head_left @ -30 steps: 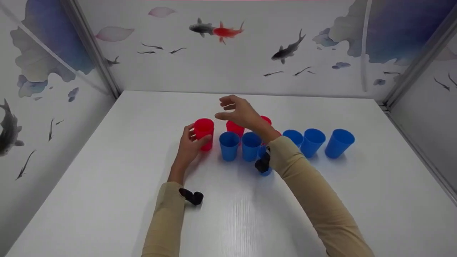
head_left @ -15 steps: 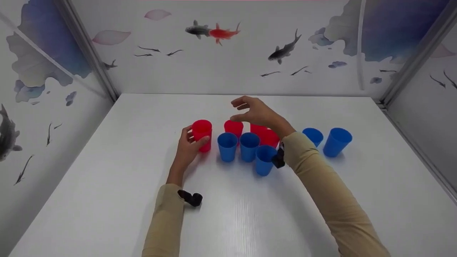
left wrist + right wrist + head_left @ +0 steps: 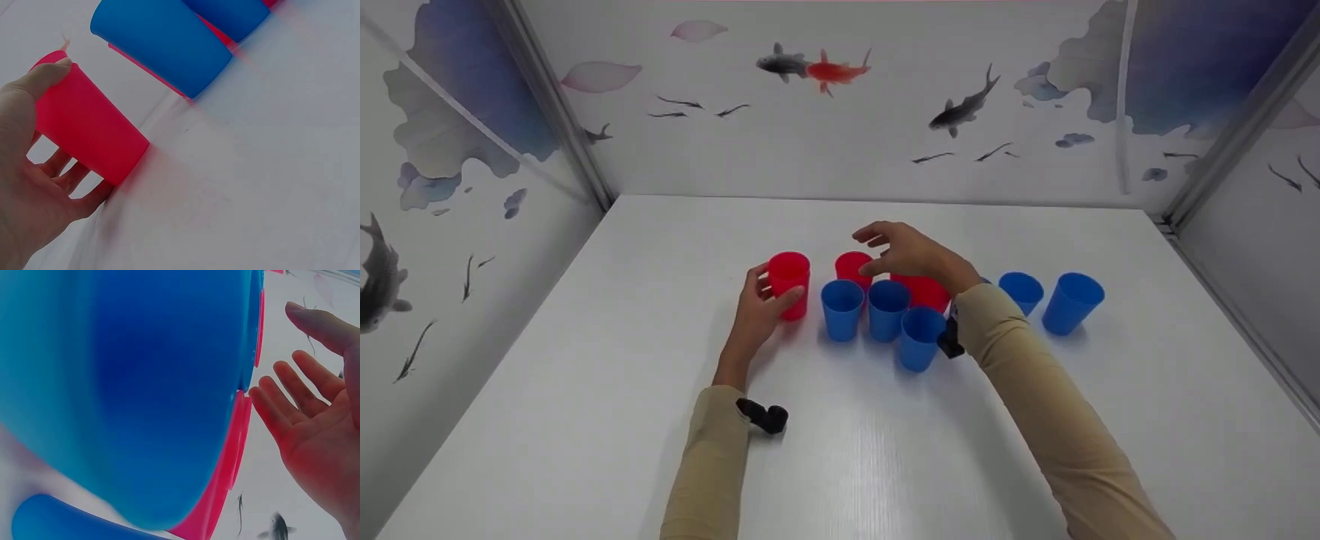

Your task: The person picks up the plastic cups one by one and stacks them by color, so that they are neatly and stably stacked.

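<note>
My left hand [image 3: 755, 311] holds an upright red cup [image 3: 790, 274] at the left end of the group. In the left wrist view, the thumb lies near the rim of the red cup [image 3: 90, 124] and the other fingers wrap its far side. My right hand [image 3: 911, 251] hovers over the back cups, fingers spread and slightly bent, nothing held. Below it are a red cup [image 3: 852, 264] and more red cups [image 3: 924, 291], partly hidden by hand and wrist. In the right wrist view the right hand [image 3: 315, 422] is beside the cups, palm showing.
Blue cups stand in front of the red ones: a left one [image 3: 841, 311], a middle one [image 3: 889, 311] and a nearer one [image 3: 921, 341]. More blue cups [image 3: 1071, 304] stand to the right, one mostly behind the right sleeve. White walls with painted fish enclose the white table [image 3: 840, 465].
My right hand has moved rightward, then lowered closer to the red cups. The left hand keeps its grip on the red cup in the same place.
</note>
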Action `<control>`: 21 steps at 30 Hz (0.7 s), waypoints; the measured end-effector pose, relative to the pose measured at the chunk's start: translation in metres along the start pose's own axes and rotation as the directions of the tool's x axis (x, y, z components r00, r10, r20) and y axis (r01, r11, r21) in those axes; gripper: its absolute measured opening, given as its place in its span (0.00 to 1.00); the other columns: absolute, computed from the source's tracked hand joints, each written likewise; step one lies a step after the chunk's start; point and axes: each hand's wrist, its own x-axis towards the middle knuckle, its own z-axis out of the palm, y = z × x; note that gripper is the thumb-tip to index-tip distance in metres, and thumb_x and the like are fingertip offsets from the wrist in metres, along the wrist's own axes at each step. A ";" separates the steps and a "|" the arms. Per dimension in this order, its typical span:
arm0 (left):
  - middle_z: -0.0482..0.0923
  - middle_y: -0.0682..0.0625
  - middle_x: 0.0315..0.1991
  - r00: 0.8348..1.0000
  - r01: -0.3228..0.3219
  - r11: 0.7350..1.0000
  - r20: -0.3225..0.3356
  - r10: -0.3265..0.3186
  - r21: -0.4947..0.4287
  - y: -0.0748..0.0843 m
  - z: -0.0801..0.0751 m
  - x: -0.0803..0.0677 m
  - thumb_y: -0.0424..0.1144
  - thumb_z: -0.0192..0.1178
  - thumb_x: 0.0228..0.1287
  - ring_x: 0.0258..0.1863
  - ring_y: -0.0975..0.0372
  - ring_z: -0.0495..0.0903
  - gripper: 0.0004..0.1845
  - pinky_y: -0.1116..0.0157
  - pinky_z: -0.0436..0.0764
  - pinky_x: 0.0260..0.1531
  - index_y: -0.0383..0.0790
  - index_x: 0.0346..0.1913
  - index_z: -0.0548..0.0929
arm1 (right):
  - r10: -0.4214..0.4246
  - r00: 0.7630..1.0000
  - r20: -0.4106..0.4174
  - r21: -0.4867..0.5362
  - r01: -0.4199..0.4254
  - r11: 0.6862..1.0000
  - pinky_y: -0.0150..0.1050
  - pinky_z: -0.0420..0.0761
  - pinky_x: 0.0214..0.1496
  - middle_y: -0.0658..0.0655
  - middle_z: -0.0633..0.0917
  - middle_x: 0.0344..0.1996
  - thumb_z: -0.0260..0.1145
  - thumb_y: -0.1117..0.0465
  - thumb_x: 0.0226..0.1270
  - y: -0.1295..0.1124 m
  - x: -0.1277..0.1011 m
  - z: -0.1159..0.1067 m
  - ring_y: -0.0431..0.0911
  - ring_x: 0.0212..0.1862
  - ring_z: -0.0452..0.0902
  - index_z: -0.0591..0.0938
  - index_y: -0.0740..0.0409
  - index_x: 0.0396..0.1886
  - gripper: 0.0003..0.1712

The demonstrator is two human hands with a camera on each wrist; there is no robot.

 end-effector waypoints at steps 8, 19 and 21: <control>0.65 0.48 0.72 1.000 0.005 1.000 0.001 -0.005 0.001 0.000 0.000 0.000 0.53 0.74 0.56 0.72 0.53 0.64 0.49 0.54 0.77 0.66 0.51 0.75 0.57 | -0.018 0.999 0.033 -0.030 0.019 0.999 0.53 0.77 0.67 0.55 0.70 0.73 0.75 0.58 0.60 0.004 0.002 0.001 0.57 0.74 0.64 0.68 0.44 0.73 0.42; 0.66 0.47 0.71 1.000 -0.011 1.000 0.005 0.011 -0.008 -0.002 0.000 0.002 0.53 0.73 0.56 0.71 0.53 0.65 0.48 0.54 0.76 0.66 0.50 0.75 0.57 | -0.006 0.998 0.061 -0.126 0.014 0.992 0.56 0.73 0.71 0.55 0.69 0.73 0.75 0.57 0.60 0.002 0.005 0.004 0.57 0.76 0.61 0.68 0.45 0.73 0.42; 0.66 0.46 0.71 1.000 -0.020 1.000 0.003 0.020 -0.006 -0.002 0.000 0.002 0.53 0.73 0.57 0.71 0.52 0.65 0.48 0.54 0.76 0.67 0.50 0.75 0.57 | 0.013 0.998 0.065 -0.144 -0.004 0.990 0.57 0.73 0.71 0.54 0.69 0.74 0.75 0.55 0.60 0.001 0.006 0.004 0.56 0.76 0.61 0.68 0.44 0.74 0.43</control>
